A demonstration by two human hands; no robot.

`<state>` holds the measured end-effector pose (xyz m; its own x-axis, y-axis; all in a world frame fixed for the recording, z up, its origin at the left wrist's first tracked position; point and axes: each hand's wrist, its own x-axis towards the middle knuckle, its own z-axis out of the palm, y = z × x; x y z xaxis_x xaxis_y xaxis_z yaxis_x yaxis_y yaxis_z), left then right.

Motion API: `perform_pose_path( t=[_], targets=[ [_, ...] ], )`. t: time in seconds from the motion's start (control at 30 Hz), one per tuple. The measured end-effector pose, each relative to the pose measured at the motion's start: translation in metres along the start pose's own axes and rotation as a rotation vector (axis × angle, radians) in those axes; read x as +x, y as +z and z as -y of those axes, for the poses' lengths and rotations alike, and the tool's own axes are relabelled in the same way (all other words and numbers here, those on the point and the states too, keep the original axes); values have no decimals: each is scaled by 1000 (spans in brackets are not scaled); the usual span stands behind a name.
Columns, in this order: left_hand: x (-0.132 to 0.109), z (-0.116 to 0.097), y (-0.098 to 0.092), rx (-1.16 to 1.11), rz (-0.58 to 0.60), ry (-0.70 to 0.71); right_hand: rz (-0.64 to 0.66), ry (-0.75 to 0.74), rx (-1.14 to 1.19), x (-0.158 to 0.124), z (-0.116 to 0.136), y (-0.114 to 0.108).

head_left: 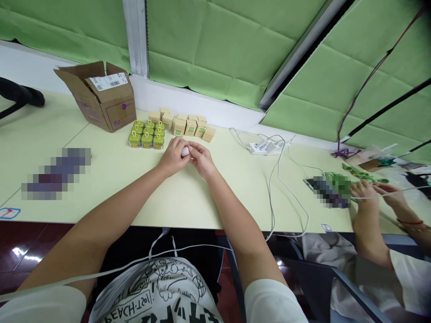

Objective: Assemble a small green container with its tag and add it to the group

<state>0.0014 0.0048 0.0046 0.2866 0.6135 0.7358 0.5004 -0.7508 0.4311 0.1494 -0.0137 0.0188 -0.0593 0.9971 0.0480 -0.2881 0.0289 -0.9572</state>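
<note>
My left hand [173, 157] and my right hand [201, 159] meet above the middle of the table. Between their fingertips is a small, pale, rounded object [185, 151], mostly covered, so its kind is unclear. The fingers of both hands are closed around it. Just beyond my left hand stand several small clear jars with green lids [147, 134], set close together in rows, each lid topped with a loop. Behind and to the right of these are several small kraft-paper boxes [190, 127] with green labels.
An opened cardboard carton [107, 103] stands at the back left. A white power strip [266, 148] with plugs and cables [278, 179] lies right of centre. At the right, a co-worker's hands [367, 195] handle green pieces [362, 172]. Blurred items lie on both sides.
</note>
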Motion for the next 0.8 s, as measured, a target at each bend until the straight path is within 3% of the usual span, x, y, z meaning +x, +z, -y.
perform_pose_path(
  t=[0.23, 0.47, 0.6, 0.8],
  targets=[
    [0, 0, -5, -68, -9, 0, -75, 27, 95, 4, 5, -9],
    [-2, 4, -2, -133, 20, -54, 62, 97, 70, 0, 6, -4],
    [-2, 5, -1, -215, -41, -60, -35, 103, 96, 5, 5, -10],
    [1, 20, 9, -415, -147, -303, -119, 105, 146, 11, 4, -21]
  ],
)
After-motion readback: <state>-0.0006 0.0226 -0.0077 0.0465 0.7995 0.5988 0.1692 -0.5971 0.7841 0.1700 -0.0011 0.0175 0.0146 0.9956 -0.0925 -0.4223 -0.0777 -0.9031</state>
